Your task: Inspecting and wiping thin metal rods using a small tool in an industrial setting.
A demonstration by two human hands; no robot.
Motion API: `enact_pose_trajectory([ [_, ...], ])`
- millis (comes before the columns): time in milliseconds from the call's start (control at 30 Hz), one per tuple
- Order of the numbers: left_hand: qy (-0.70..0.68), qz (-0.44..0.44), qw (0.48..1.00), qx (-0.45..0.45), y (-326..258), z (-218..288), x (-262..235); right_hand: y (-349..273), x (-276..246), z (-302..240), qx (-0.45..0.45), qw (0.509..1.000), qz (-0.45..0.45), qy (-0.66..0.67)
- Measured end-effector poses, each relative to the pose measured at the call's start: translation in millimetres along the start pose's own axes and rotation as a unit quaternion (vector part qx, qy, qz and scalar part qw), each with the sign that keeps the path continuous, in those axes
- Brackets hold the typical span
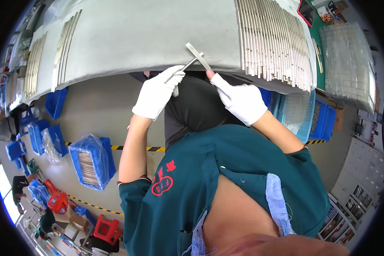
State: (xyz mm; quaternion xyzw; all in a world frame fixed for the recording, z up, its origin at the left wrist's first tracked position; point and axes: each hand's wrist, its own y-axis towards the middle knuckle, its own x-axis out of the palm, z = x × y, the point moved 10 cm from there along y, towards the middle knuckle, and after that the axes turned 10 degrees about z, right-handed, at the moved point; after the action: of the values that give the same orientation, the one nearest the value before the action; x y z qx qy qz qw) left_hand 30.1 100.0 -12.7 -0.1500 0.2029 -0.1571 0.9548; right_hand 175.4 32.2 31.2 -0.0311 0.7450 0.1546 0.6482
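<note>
A: Head view, sole feed at my station. State of the hands?

B: I read the left hand [160, 91], gloved in white, as closed, fingers wrapped round the lower end of a slim metal rod [189, 65]. The right hand [243, 102], likewise gloved, is closed on the lower end of a pale flat bar [196, 54], one bare fingertip [210, 74] along it.

A: Key relation?

B: The crossing, upper middle of the frame. Rod axis climbs toward upper right; bar axis climbs toward upper left. The crossing lies up and right of the left hand, up and left of the right. Neither hand is clearly nearer. Contact at the crossing: I cannot confirm it from this angle.

A: Edges and room?

B: Crossing sits just above the near edge of the grey table cover [158, 38]; both hands lie below that edge, in front of dark trousers [192, 102]. I note the broadest stretch of cover to the left, out to a small rod group [66, 49]. To the right, room is tighter: a dense rod row [273, 42] borders it.
</note>
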Motion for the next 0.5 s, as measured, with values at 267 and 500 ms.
enact_pose_trajectory([
  [267,0.026,-0.026,0.999,0.002,4.4,2.9,-1.5,-20.3,0.1,0.0,-0.028,0.997,0.076,0.001],
  [500,0.013,-0.021,1.0,-0.009,2.7,3.1,-2.5,4.7,3.3,-2.5,-0.01,0.996,0.089,0.017],
])
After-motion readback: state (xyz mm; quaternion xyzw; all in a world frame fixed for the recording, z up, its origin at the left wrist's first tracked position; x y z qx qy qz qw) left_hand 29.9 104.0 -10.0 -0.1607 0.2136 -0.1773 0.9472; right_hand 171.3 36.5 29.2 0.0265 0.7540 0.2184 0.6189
